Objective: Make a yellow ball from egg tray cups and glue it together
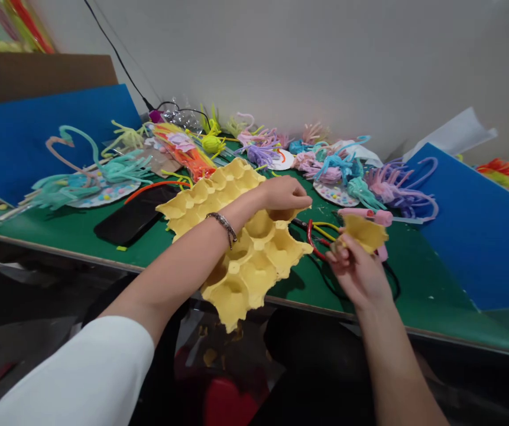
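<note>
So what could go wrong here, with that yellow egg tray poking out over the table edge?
1. The egg tray overhangs the green table, and only the left hand holds it; if the hand let go, the tray might tip off.
2. Red-handled scissors lie right beside the right hand, which holds a cut cup; a careless reach could nick a finger.
3. The pink glue gun lies close by; if hot, it could burn.

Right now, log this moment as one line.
left hand: on egg tray | right hand: holds carton piece | nearby: scissors, glue gun, phone | surface: green table
</note>
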Motion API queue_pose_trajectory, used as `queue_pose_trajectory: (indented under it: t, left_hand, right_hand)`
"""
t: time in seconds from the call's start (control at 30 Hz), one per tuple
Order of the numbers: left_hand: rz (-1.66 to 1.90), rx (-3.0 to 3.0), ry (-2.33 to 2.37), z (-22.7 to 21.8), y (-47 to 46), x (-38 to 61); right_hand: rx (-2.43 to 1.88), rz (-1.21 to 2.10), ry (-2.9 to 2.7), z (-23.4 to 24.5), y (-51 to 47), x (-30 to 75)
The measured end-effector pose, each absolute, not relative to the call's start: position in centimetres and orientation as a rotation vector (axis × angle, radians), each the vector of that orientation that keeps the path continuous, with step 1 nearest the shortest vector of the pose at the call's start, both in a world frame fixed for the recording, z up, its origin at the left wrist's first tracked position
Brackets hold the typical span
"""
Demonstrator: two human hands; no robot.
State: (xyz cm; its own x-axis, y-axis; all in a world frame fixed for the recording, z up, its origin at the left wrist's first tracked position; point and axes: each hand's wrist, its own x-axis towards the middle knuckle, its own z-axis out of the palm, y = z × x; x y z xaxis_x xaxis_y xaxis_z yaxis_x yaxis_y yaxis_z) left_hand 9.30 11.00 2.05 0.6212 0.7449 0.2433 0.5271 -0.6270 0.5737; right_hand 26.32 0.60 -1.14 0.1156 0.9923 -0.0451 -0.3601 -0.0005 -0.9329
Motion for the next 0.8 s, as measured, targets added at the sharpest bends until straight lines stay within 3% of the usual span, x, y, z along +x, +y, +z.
queue_pose_trajectory:
  t: [0.23, 0.6, 0.8]
  left_hand:
    - [0.661, 2.409, 1.005, 2.2, 10.9, 9.1]
    - [0.658, 2.400, 1.065, 2.2, 11.0, 8.9]
    - [0.634, 2.404, 1.098, 2.1, 10.9, 9.1]
  right_hand:
    - [-1.384, 1.175, -1.077, -1.9, 0.7, 26.0]
    - [-1.138, 1.142, -0.901, -1.4, 1.4, 24.5]
    - [-1.193, 1.112, -1.240, -1.4, 0.1, 22.9]
